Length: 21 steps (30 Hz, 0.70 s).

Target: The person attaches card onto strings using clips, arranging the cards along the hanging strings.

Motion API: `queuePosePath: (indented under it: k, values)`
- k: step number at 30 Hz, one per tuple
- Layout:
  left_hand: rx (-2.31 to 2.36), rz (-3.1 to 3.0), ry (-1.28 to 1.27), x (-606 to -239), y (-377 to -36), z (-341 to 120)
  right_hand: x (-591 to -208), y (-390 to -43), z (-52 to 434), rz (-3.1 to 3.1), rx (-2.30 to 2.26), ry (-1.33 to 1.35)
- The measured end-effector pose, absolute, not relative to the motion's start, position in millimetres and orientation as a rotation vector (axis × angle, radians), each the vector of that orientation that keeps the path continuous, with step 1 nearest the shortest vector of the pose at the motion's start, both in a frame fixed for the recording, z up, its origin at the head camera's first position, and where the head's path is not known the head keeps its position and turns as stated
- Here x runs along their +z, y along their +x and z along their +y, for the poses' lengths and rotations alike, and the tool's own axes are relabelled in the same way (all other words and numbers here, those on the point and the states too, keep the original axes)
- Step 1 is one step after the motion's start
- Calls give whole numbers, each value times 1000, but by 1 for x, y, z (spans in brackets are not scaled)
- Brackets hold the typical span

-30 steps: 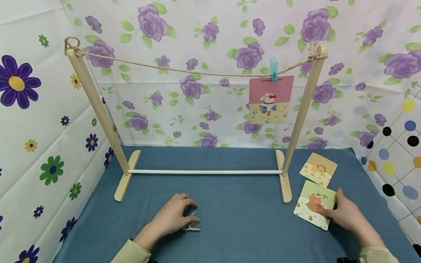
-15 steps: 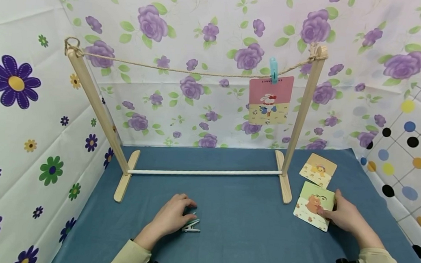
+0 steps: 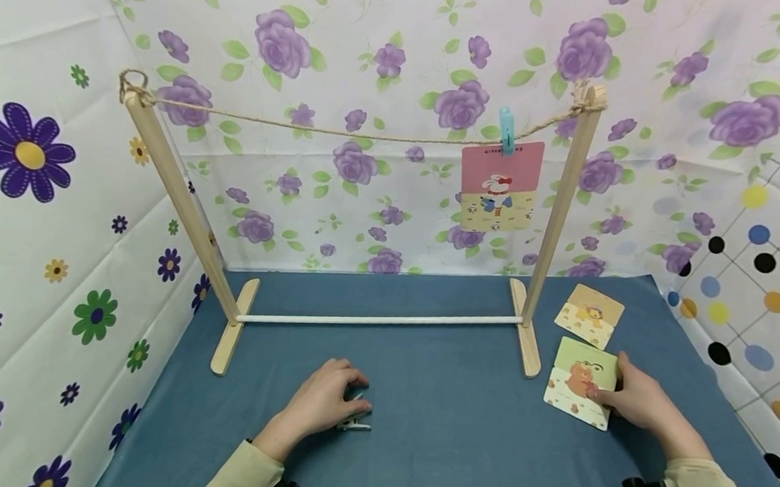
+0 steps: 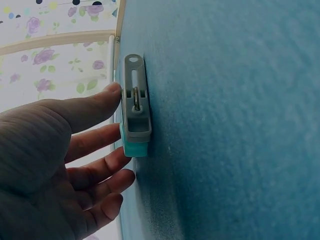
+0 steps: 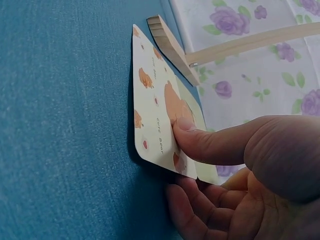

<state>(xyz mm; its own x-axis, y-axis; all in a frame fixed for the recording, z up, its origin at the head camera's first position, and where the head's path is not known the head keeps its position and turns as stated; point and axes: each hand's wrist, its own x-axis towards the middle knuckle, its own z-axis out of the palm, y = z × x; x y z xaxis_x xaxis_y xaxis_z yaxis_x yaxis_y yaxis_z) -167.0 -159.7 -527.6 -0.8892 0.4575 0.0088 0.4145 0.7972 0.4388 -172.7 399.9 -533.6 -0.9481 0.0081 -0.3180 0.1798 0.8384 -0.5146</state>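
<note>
Barely anything had shifted since the earlier frames: the left hand (image 3: 320, 408) had nudged a touch further over the clothespin (image 3: 354, 420), and the right hand (image 3: 637, 400) had stayed put on the bear card (image 3: 578, 389).

The left hand's fingers were loosely curved around the clothespin, thumb tip against its side and fingertips at its teal end; the grey-and-teal clothespin (image 4: 135, 117) lay flat on the blue cloth (image 3: 452, 429), near the front, left of centre. Whether it was truly pinched, the pictures did not settle.

The right hand held the bear card at its near edge, thumb pressed on the face and fingers (image 5: 200, 210) curled beneath. On that card (image 5: 157, 125) small lettering read "CUTE BEAR". It sat just right of the wooden rack's right foot (image 3: 528, 344), with a lion card (image 3: 590, 314) lying just behind it.

A pink rabbit card (image 3: 500, 183) hung from the twine line (image 3: 343, 129) by a blue peg (image 3: 507, 129); its top line of print was too small to read.

Around it all, walls of rose-print fabric (image 3: 377, 39), big purple flowers on the left, coloured dots on the right.
</note>
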Motion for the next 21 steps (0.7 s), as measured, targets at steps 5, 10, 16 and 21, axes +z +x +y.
queuePosePath:
  k: [5, 10, 16, 21]
  values:
    - [682, 2894, 684, -527, -166, -160, -533, -174, 397, 2707, -801, 139]
    - [684, 2897, 674, -527, -165, -161, -532, -174, 396, 2708, -807, 140]
    - [529, 2970, 731, -523, -166, -163, -529, -174, 395, 2703, -825, 142]
    - [330, 3019, 828, -518, -169, -163, -529, -173, 396, 2702, -821, 128]
